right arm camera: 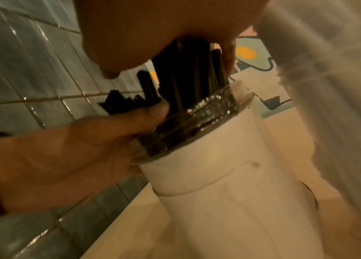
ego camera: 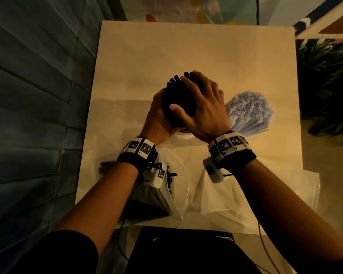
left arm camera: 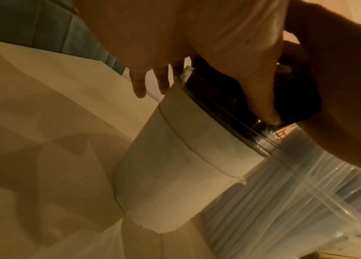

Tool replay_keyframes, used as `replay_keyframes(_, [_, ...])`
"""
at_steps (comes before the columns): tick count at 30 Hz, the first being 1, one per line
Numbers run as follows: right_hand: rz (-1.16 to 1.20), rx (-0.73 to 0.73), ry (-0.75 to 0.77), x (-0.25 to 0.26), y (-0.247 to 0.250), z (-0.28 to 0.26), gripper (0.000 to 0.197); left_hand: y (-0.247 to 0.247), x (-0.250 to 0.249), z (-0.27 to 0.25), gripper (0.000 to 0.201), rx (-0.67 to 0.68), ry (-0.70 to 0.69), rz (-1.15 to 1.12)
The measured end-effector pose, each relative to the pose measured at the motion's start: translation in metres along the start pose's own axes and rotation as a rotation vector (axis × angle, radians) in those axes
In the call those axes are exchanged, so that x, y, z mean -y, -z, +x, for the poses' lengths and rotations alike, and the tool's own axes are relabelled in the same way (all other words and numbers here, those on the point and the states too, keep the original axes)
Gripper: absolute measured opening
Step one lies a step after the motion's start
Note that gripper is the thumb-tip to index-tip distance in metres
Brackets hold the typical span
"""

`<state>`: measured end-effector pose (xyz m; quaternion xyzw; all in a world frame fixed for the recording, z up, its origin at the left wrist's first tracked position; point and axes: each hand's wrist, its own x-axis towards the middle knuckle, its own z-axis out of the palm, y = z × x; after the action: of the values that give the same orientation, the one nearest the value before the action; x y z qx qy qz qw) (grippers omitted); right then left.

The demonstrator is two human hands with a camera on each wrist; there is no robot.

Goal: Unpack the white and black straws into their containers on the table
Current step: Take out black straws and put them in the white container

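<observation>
A thick bunch of black straws (ego camera: 178,101) is held upright in a white-wrapped clear container (right arm camera: 219,168) at mid-surface (ego camera: 186,52), clasped by the left hand (ego camera: 156,119) and right hand (ego camera: 204,107), fingers curled round it. Just right stand white straws (ego camera: 249,109). Plastic packaging (ego camera: 222,198) crowds the near edge; far room lies open.

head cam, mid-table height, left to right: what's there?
Tiled wall → left hand → black straws → right hand → white straws → plant.
</observation>
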<state>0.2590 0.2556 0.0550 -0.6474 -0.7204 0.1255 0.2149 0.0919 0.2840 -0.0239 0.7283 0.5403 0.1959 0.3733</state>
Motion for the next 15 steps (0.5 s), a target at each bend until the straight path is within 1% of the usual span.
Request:
replay_keyframes(1, [-0.005,-0.026,0.047,-0.001,-0.002,0.002,0.071,0.003,-0.002,0.004,0.092,-0.029,-0.094,0.022])
replay_keyframes(2, [-0.004,-0.057,0.052,0.0,-0.004,0.004,0.068,0.005,-0.006,0.01,0.084,-0.026,-0.068,-0.185])
replay_keyframes(3, [0.007,-0.099,0.07,0.001,-0.007,0.005,0.063,0.011,-0.013,0.013,0.076,-0.039,-0.001,-0.508])
replay_keyframes(4, [0.032,-0.136,0.08,0.001,-0.009,0.007,0.057,0.014,-0.015,0.013,0.069,-0.025,0.089,-0.652])
replay_keyframes(5, [0.063,-0.176,0.103,0.001,-0.008,0.009,0.051,0.015,-0.019,0.012,0.065,-0.022,0.117,-0.673])
replay_keyframes(6, [0.083,-0.205,0.111,0.001,-0.007,0.012,0.045,0.021,-0.031,0.011,0.064,-0.068,0.141,-0.622])
replay_keyframes(7, [0.103,-0.236,0.112,0.002,-0.005,0.014,0.04,0.025,-0.038,0.008,0.064,-0.109,0.106,-0.495])
replay_keyframes(8, [0.116,-0.259,0.104,0.004,-0.002,0.018,0.037,0.028,-0.046,0.004,0.065,-0.122,0.085,-0.313])
replay_keyframes(9, [0.126,-0.273,0.091,0.006,0.0,0.023,0.034,0.028,-0.048,0.005,0.065,-0.109,0.079,-0.279])
replay_keyframes(10, [0.123,-0.273,0.082,0.007,0.003,0.028,0.034,0.026,-0.049,0.005,0.065,-0.083,0.117,-0.35])
replay_keyframes(12, [0.068,-0.253,0.068,0.007,0.005,0.033,0.035,0.031,-0.053,0.006,0.071,-0.085,0.129,-0.382])
replay_keyframes(15, [0.035,-0.278,0.07,0.004,0.011,0.031,0.037,0.034,-0.05,0.002,0.094,-0.049,0.162,-0.517])
